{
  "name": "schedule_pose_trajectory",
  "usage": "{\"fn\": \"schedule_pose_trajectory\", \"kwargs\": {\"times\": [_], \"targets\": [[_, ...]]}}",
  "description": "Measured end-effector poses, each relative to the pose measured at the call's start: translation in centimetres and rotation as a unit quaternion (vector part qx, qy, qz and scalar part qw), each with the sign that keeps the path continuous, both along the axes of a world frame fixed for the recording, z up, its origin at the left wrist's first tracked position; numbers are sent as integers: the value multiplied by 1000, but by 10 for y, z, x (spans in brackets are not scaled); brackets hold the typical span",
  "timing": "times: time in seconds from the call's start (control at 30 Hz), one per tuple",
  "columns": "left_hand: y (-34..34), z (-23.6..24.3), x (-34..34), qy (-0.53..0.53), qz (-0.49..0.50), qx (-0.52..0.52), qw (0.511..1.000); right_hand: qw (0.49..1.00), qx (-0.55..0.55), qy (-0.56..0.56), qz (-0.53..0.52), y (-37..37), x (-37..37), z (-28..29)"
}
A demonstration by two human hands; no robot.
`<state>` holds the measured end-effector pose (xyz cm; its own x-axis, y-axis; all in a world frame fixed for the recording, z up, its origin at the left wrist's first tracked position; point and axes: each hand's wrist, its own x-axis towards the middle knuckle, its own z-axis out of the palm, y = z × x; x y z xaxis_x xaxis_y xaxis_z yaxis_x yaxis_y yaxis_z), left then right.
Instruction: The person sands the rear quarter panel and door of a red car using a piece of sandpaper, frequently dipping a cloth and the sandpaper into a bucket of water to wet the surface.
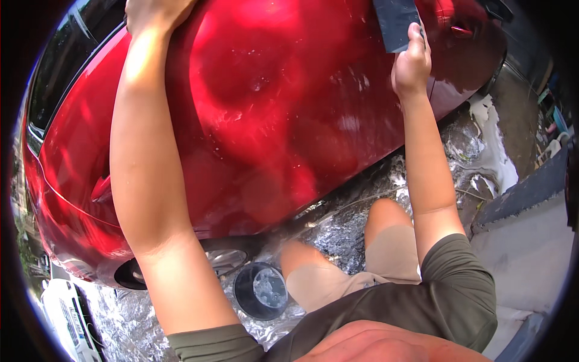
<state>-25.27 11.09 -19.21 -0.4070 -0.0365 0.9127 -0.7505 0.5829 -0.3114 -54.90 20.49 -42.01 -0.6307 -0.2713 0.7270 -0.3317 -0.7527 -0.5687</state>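
Bucket (243, 292), dark, round, frothy contents, stands beside the person's leg on glistening ground (126, 326). Red car (259, 163): glossy, curved, light-flecked panels. Right hand (413, 67) pinches a flat, dark, straight-edged sheet (394, 27) by the car's side. Left hand (157, 13) cropped by upper edge; finger state cannot be told.

Dark olive short-sleeved shirt (386, 303), beige shorts (316, 282).

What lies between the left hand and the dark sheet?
Only the red car, flecked with pale spots, lies between the left hand and the dark sheet, as the head view shows.
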Motion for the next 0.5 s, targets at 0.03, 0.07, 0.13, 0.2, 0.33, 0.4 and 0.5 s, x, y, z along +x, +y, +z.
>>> {"fn": "schedule_pose_trajectory", "kwargs": {"times": [0.03,0.07,0.13,0.2,0.33,0.4,0.5], "targets": [[10,-3,-25,2,42,16,999,993,-10,-96,65,24,24,-14],[14,5,-38,-14,39,35,999,975,-23,-167,145,46,42,-22],[10,19,-47,-3,10,84,996,926,-36,-261,271,64,51,-38],[2,21,-46,6,-6,52,999,894,-52,-289,337,69,37,-43],[-14,28,-29,-19,-22,81,996,990,-22,-136,18,34,4,-10],[-41,38,27,-148,-77,-159,973,977,21,39,-207,8,-1,16],[-62,35,136,25,154,42,987,900,183,245,-312,-26,1,28]]}}
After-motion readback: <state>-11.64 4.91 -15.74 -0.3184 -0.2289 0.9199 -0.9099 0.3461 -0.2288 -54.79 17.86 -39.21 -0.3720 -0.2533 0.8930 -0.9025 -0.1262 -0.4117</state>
